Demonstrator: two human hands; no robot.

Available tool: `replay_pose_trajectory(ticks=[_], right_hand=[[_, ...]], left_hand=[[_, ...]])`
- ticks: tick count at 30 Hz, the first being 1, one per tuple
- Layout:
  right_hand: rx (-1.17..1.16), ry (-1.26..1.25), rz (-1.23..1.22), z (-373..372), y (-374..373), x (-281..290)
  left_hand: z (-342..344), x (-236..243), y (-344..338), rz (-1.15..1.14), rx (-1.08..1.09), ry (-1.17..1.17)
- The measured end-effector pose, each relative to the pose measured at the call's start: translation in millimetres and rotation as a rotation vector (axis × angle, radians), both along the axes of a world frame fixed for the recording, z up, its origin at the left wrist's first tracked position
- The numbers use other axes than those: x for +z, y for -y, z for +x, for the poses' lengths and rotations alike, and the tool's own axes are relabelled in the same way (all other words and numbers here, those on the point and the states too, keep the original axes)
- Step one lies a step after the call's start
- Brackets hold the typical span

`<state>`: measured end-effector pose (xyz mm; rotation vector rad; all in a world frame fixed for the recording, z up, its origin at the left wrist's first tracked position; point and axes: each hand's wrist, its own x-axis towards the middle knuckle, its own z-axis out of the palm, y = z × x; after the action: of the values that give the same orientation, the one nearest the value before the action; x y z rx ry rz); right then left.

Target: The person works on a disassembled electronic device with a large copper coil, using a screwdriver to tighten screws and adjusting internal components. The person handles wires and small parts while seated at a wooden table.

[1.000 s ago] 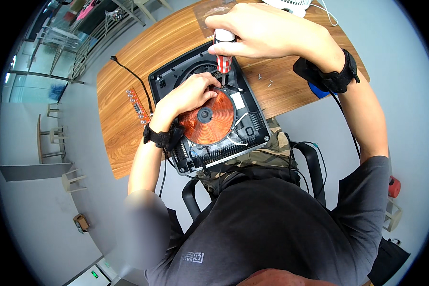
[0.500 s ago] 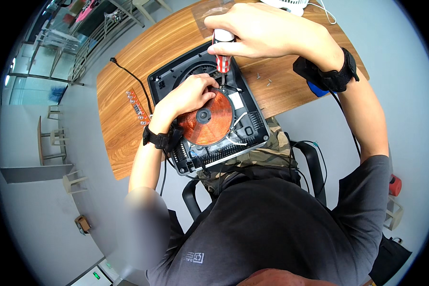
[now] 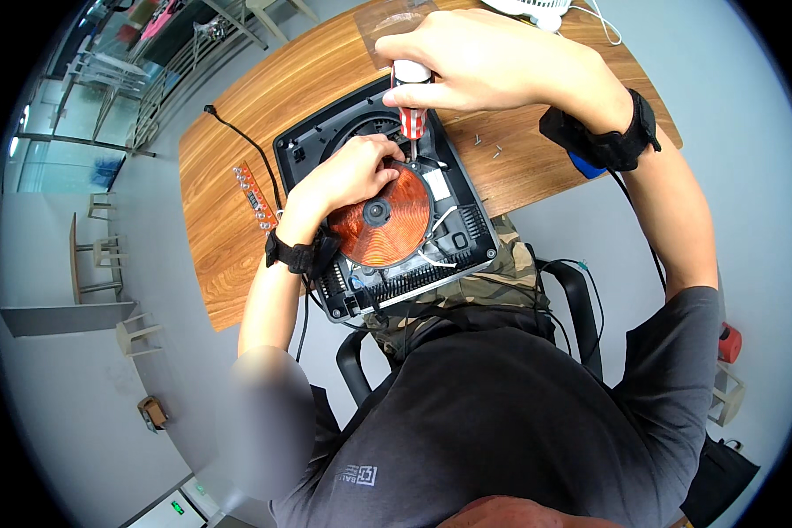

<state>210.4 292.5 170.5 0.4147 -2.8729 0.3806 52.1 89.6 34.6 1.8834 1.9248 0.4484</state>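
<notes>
My right hand (image 3: 466,55) is wrapped round a screwdriver (image 3: 413,121) with a red, white and black handle. The screwdriver stands nearly upright, its shaft pointing down at the far edge of a round copper coil (image 3: 398,220). That coil sits inside the opened black housing (image 3: 463,195) of an induction cooker, which lies tilted at the table's near edge. Bent over the coil, my left hand (image 3: 348,176) presses its fingertips together at the coil's far rim, close to the screwdriver tip. The tip's exact contact is too small to make out.
Several loose screws (image 3: 478,140) lie on the wooden table (image 3: 224,255), right of the housing. An orange circuit board (image 3: 254,199) and a black plug cord (image 3: 240,134) are to the left. At the far side are a clear plastic sheet (image 3: 374,28) and a white device (image 3: 541,11).
The screwdriver and my right hand have shifted very slightly. My left hand stays at the coil's rim.
</notes>
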Motion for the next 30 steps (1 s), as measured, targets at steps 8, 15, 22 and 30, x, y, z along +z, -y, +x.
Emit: replay_pose_trajectory(ticks=[8,15,22,30], right_hand=[[-0.034,-0.006,0.031,-6,14,-10],[-0.054,0.006,0.084,-7,16,-12],[-0.038,-0.002,0.078,-12,14,-17],[-0.051,0.007,0.08,-13,16,-17]], left_hand=[[-1,1,0,-0.015,0.014,0.04],[0,2,0,-0.041,0.034,0.036],[-4,-2,-2,-0.039,0.008,0.017],[-3,0,-1,-0.041,0.016,0.028]])
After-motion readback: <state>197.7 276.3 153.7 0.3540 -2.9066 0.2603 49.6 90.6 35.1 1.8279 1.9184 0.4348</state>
